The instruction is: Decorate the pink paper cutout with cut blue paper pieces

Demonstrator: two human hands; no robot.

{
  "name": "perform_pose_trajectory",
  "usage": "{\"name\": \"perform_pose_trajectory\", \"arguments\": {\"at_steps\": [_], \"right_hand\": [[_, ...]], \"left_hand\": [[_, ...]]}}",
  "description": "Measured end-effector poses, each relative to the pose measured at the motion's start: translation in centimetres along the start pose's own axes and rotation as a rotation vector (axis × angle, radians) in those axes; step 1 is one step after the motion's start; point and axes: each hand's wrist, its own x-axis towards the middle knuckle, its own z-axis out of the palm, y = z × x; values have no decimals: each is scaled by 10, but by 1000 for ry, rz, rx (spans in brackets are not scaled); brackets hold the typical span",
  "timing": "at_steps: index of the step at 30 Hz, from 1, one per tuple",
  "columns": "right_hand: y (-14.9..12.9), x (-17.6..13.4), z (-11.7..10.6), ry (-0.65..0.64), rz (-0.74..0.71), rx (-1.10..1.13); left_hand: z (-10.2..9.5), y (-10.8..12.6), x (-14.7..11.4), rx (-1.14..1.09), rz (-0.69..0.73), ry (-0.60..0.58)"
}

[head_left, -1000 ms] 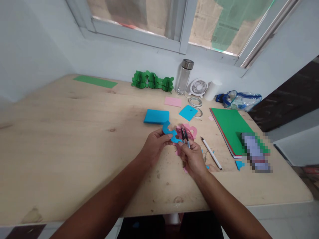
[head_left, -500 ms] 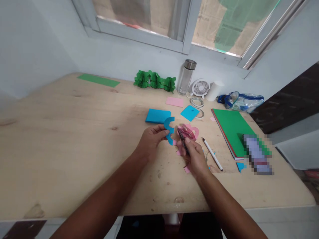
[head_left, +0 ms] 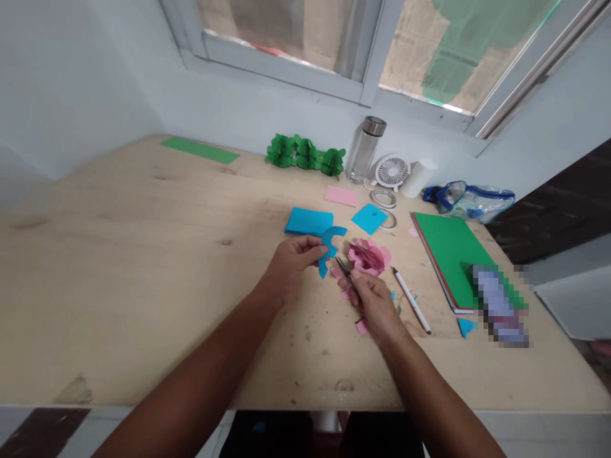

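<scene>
Between the thumb and fingers of my left hand [head_left: 301, 254] is a blue paper cutout [head_left: 328, 245] with curved, scalloped edges. My right hand [head_left: 375, 296] is wrapped round a pair of scissors [head_left: 344, 267], its blades pointing up and left toward the cutout but apart from it. Just beyond the scissors sits a pink layered paper flower [head_left: 367, 256]. Small pink scraps [head_left: 361, 327] lie on the table near my right hand. Behind my left hand rests a stack of blue paper [head_left: 309, 221]. The scissor handles are mostly hidden in my grip.
A white pen [head_left: 411, 300] lies right of my hand, beside a green folder [head_left: 451, 254] with a blurred item on it. Toward the wall stand a glass bottle [head_left: 365, 152], a small fan [head_left: 392, 172], tape rolls [head_left: 383, 198], a clear pouch [head_left: 477, 200] and a green paper garland [head_left: 305, 154].
The blue cutout has turned in my left hand, its lower end now pointing down-left. The scissors have drawn back from in front of the pink flower. The whole view has shifted slightly.
</scene>
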Motion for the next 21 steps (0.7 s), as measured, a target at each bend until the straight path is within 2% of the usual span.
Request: {"name": "perform_pose_trajectory", "arguments": {"at_steps": [6, 12, 21], "right_hand": [[-5, -3, 0, -52, 35, -13], [-7, -4, 1, -70, 37, -54], [-15, -6, 3, -95, 6, -117]], "left_hand": [[2, 2, -1, -59, -95, -51], [1, -2, 2, -2, -103, -45], [0, -8, 4, 15, -149, -102]]}}
